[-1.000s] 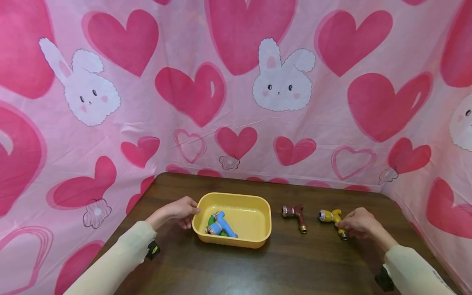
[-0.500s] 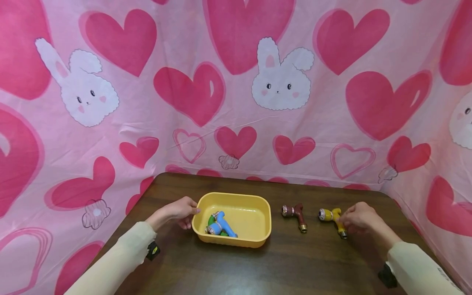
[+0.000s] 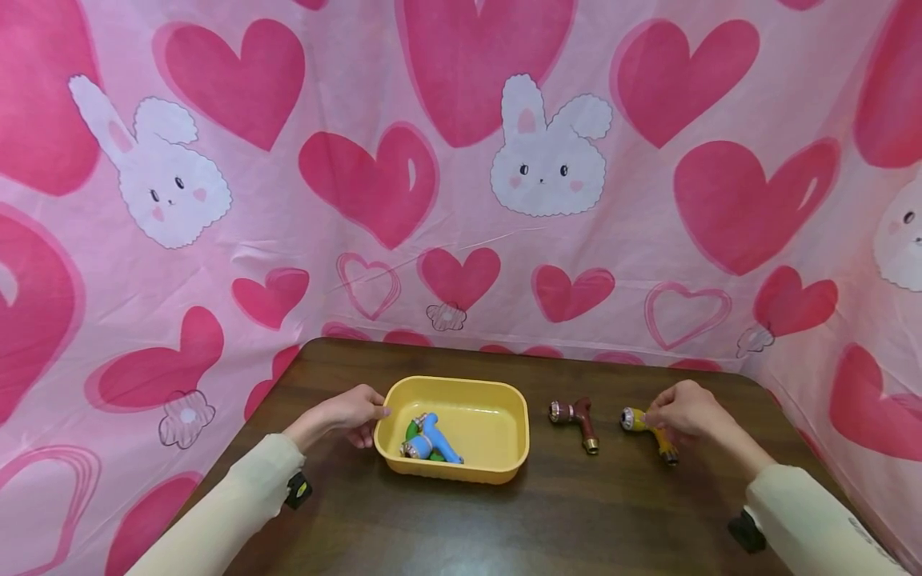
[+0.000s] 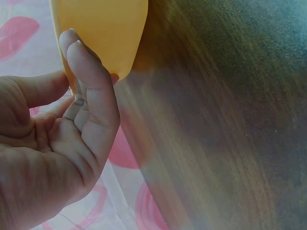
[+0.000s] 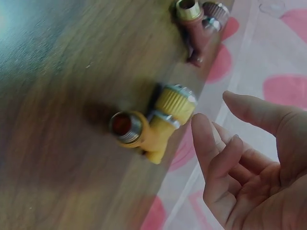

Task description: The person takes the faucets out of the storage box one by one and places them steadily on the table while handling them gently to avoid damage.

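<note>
Our R hand is farther fwd & left than 0.5 s ago, now by the yellow valve on the table; thumb & fingers apart, nothing gripped, contact unclear. R hand's nearer; valve's just left, outlet leg slanting twd us. L hand pinches tray rim. Ct: 1 tray, 4 valves: 1 yellow, 1 brown valve out; 1 blue valve, 1 green valve in.
</note>
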A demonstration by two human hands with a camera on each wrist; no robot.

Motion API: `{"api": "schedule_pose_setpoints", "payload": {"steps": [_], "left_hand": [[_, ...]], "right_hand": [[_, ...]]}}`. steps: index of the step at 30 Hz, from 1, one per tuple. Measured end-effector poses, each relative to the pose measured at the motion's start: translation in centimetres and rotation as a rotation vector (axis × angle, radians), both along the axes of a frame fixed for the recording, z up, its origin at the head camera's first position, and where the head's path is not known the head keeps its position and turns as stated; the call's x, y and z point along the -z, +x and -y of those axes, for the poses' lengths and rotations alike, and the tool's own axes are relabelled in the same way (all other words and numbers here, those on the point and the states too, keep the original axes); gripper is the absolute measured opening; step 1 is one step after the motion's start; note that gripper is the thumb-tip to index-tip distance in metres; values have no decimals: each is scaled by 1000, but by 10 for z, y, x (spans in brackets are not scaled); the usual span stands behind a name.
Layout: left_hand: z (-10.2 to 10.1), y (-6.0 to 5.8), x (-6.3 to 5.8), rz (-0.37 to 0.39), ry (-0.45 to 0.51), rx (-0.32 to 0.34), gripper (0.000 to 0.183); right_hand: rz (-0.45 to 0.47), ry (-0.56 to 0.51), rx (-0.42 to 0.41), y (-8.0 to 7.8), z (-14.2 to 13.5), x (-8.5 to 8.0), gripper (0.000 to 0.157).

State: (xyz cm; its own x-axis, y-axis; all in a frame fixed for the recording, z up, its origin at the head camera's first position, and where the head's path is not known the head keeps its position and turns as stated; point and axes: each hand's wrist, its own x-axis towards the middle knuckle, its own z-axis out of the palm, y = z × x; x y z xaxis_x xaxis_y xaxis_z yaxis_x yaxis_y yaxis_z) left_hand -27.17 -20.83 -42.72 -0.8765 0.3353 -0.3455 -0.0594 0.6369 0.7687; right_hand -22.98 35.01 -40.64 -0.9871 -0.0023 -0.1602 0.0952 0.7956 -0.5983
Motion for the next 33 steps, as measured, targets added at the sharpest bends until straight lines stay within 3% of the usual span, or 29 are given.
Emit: {"api": "schedule_pose_setpoints", "payload": {"steps": [10, 25, 33], "left_hand": [[3, 2, -1, -6, 1, -2, 20], [-1, 2, -3, -10, -4, 3, 20], [0, 2, -4, -8, -12, 9, 20]], "right_hand": [[0, -40, -45, 3, 26, -15, 18], [-17, -2, -83, 1, 63, -32, 29], [-8, -36, -99, -1, 80, -38, 23]]}}
